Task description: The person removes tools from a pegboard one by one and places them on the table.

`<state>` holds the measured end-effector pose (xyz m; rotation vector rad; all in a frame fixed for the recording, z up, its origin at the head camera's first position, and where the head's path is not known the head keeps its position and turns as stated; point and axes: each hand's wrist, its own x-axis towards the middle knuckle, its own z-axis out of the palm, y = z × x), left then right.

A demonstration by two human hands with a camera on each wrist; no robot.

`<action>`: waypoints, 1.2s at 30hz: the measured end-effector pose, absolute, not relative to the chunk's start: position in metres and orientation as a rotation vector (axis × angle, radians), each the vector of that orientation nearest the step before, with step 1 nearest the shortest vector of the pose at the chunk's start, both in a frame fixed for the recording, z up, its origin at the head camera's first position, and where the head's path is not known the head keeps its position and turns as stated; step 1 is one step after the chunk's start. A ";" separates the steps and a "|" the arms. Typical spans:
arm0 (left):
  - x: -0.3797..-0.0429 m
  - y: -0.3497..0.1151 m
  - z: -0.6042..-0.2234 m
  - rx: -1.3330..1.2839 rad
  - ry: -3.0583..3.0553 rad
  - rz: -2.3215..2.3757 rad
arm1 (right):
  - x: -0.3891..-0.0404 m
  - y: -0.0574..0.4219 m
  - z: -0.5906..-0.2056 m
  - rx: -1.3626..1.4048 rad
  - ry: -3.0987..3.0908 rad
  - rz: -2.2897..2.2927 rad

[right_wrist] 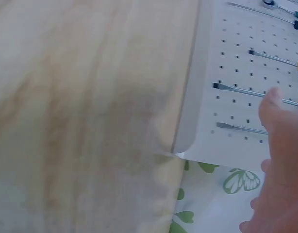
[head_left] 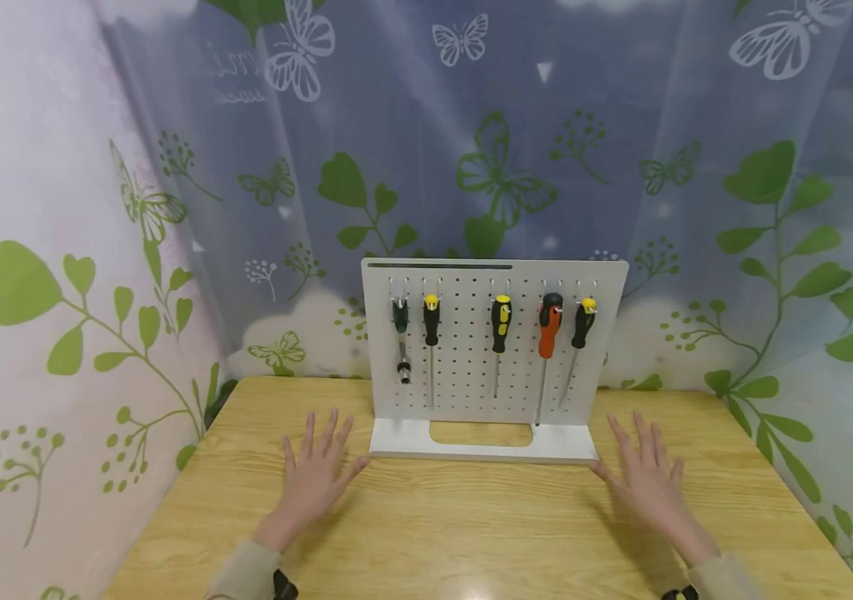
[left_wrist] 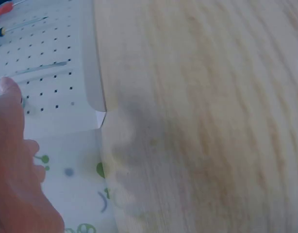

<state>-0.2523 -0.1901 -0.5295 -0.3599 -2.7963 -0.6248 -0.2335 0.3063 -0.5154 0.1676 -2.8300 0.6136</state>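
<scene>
A white pegboard stand [head_left: 471,342] stands upright on the table, with several tools hung along its upper part. At its left hangs a green-handled ratchet [head_left: 402,321], its metal head downward. Beside it are a black screwdriver with a yellow top [head_left: 432,323], a yellow-and-black screwdriver [head_left: 501,323], an orange screwdriver with a black top [head_left: 549,329] and another black-and-yellow screwdriver [head_left: 584,323]. My left hand [head_left: 315,475] is spread near the stand's front left corner, holding nothing. Near the front right corner, my right hand [head_left: 647,483] is likewise spread and holds nothing.
The stand's base has a wide cutout [head_left: 480,433] at the front. Below it is a light wooden table [head_left: 456,525]. A curtain printed with leaves and butterflies [head_left: 396,142] hangs behind the table and along both sides.
</scene>
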 end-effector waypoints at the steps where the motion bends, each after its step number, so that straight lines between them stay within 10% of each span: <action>1: -0.253 -0.191 -0.528 -0.364 -2.772 -0.650 | -0.235 0.306 -0.513 0.170 -2.799 0.626; 36: -0.323 -0.153 -0.478 -0.249 -2.088 -1.501 | -0.287 0.161 -0.421 0.472 -2.211 1.293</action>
